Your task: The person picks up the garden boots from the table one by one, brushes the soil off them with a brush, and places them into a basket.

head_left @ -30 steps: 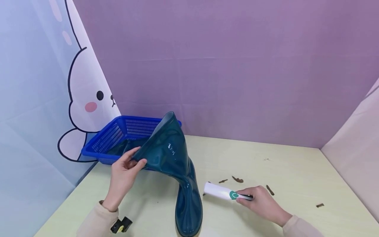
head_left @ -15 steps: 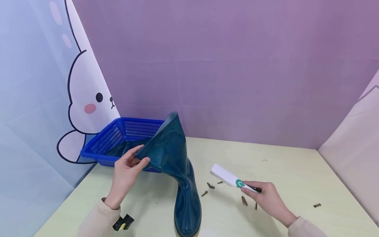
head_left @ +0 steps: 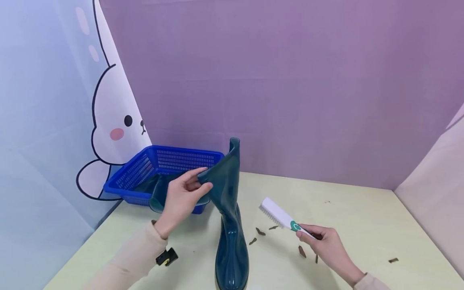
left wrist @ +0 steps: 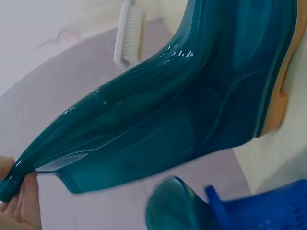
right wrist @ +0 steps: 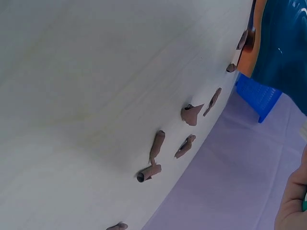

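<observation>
A dark teal rubber boot stands on the table with its toe toward me. My left hand pinches the rim at the top of its shaft, and the shaft is creased and bent. In the left wrist view the boot shows a tan sole, with thumb and fingers on the rim. My right hand grips a white scrub brush by the handle, bristles facing down and left. The brush is held above the table, to the right of the boot and apart from it.
A blue plastic basket sits behind on the left, with a second teal boot in it, its shaft over the rim. Several brown scraps lie right of the boot. Purple cloth closes off the back.
My left hand has swung the boot's shaft to the right, uncovering more of the basket and the second boot. The brush has lifted from low over the table, and brown scraps have shifted.
</observation>
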### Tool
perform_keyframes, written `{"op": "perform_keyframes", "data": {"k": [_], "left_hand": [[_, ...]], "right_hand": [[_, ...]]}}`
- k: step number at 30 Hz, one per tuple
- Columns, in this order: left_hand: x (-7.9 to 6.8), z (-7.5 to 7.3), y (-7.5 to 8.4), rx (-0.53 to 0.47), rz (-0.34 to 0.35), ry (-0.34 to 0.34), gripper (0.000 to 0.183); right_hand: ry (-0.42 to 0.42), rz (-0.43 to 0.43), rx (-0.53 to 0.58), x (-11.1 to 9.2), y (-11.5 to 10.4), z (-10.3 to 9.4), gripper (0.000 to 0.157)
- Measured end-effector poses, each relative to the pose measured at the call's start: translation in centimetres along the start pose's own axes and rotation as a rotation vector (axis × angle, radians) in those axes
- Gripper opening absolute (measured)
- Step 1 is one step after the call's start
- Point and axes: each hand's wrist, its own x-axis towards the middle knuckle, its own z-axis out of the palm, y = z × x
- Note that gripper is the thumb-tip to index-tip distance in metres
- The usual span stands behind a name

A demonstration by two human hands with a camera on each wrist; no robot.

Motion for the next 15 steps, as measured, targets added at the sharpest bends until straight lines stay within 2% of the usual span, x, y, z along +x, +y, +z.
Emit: {"op": "perform_keyframes", "data": {"k": [3,9,12,15], "left_hand": [[1.0,1.2,0.8,0.027,0.066,-0.032,0.037],[3.1,2.9,2.6,0.085,0.132,-0.124,0.033],[4.3,3.3,3.5,0.105,0.131,-0.146,0.032],[5.4,3.4,4.4,0.096,0.102,-0.144,0.031]], "right_hand": [[0.005,0.001,0.004,-0.1,0.0,0.0,0.030],[0.001,0.004,0.016,-0.2,0.0,-0.7,0.031],[0.007,0.011,0.019,-0.3,0.1,-1.2,0.032],[0.019,0.021,0.005,-0.6,0.3,-1.6,0.033]]}}
